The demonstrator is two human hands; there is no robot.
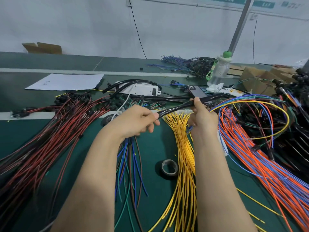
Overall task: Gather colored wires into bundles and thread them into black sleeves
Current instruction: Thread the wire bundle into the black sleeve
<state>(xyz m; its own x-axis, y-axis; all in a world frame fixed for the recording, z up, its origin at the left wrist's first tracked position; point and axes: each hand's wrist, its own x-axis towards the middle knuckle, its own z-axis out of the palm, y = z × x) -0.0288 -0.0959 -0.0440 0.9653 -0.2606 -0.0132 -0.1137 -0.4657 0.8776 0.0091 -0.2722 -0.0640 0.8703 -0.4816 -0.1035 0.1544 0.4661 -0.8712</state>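
Head view: above the yellow wires (pixel 182 148), pinching the black sleeve (pixel 177 108) end and colored bundle (pixel 128 156) in the left grip (pixel 135 122), clasping it farther along in the right grip (pixel 202 118); liable to snag or shed strands if pushed unevenly.

Green bench (pixel 153 148) carries red-and-black wires (pixel 50 131) at left, yellow wires (pixel 184 158) centre, orange-and-blue wires (pixel 254 158) right, a tape roll (pixel 169 167), paper sheet (pixel 66 82), phone (pixel 197 93), bottle (pixel 219 69).

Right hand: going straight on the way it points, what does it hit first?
Likely the dark phone just beyond the right hand and the black sleeve it grips; it may pass above, depth unclear.
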